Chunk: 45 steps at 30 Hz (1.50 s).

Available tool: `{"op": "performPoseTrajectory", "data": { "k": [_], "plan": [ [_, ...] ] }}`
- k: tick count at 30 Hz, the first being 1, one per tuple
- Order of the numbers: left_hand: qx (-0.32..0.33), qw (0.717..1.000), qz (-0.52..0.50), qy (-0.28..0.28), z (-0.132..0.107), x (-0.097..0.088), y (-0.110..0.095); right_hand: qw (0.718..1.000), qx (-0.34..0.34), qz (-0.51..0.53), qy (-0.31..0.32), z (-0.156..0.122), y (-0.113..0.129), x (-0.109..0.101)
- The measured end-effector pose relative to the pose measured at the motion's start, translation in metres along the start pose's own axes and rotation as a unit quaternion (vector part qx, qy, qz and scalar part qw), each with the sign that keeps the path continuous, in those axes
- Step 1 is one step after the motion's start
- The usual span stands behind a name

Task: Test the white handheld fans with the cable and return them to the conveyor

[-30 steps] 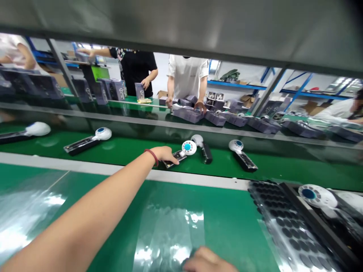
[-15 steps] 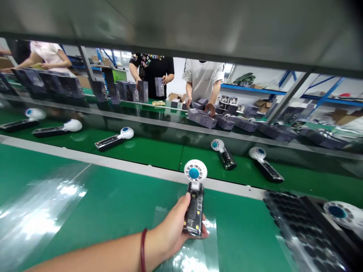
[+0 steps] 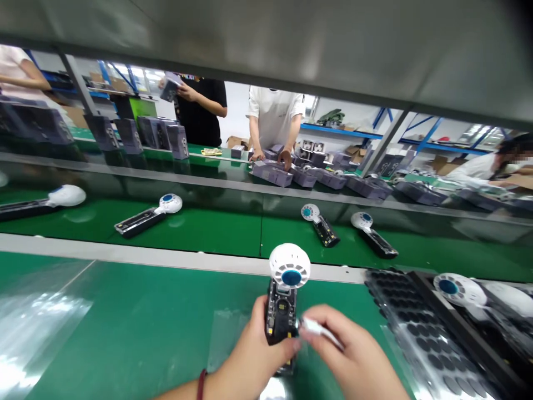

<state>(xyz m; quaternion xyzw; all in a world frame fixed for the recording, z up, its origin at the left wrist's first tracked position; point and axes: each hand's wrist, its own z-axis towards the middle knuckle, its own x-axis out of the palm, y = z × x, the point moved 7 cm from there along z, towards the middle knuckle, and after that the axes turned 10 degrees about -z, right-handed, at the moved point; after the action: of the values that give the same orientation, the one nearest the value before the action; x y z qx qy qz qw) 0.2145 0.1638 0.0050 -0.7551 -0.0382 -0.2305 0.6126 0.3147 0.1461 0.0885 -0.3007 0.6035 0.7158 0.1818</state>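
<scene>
My left hand (image 3: 254,355) grips the dark handle of a small hand-held fan (image 3: 285,289), its round white head with a blue centre pointing away from me. My right hand (image 3: 353,361) is closed in a pinch on a small white part (image 3: 318,329) held right beside the fan's handle. Both hands hover over the green bench (image 3: 125,328) in front of me, above a clear plastic sheet (image 3: 227,344).
Several more fans lie on the green conveyor belt (image 3: 216,225) beyond the metal rail (image 3: 145,255). A black tray of round pads (image 3: 420,333) with a fan (image 3: 458,289) on it sits at my right. Other people handle purple boxes (image 3: 275,173) across the line.
My left hand took a fan off the belt and drew it back toward me over the bench. My right hand has come up beside it with a small white part.
</scene>
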Motion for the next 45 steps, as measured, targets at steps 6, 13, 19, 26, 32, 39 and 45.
{"op": "performPoseTrajectory", "data": {
  "k": [6,13,19,26,32,39,45],
  "plan": [
    [-0.028,0.994,0.102,-0.04,-0.002,0.002,-0.007,0.984,0.11,0.135,-0.049,0.031,-0.004,-0.003],
    [-0.044,0.986,0.152,-0.043,-0.007,0.006,-0.01,0.991,0.078,0.105,-0.009,0.036,-0.006,-0.007],
    [-0.06,0.99,0.114,-0.051,-0.004,0.001,-0.001,0.999,0.032,-0.042,0.012,0.028,-0.003,-0.005],
    [-0.045,0.993,0.1,-0.039,0.0,-0.002,0.006,0.998,0.043,-0.047,-0.015,0.028,-0.009,0.002],
    [-0.055,0.986,0.143,-0.068,-0.003,0.0,-0.004,0.997,0.021,-0.063,-0.035,0.025,-0.006,0.004],
    [-0.04,0.988,0.133,-0.074,-0.003,0.001,-0.006,0.995,-0.005,-0.092,-0.022,0.025,-0.005,0.007],
    [-0.026,0.987,0.14,-0.08,-0.004,-0.001,-0.006,0.981,-0.032,-0.188,-0.031,0.02,0.004,0.009]
  ]
}}
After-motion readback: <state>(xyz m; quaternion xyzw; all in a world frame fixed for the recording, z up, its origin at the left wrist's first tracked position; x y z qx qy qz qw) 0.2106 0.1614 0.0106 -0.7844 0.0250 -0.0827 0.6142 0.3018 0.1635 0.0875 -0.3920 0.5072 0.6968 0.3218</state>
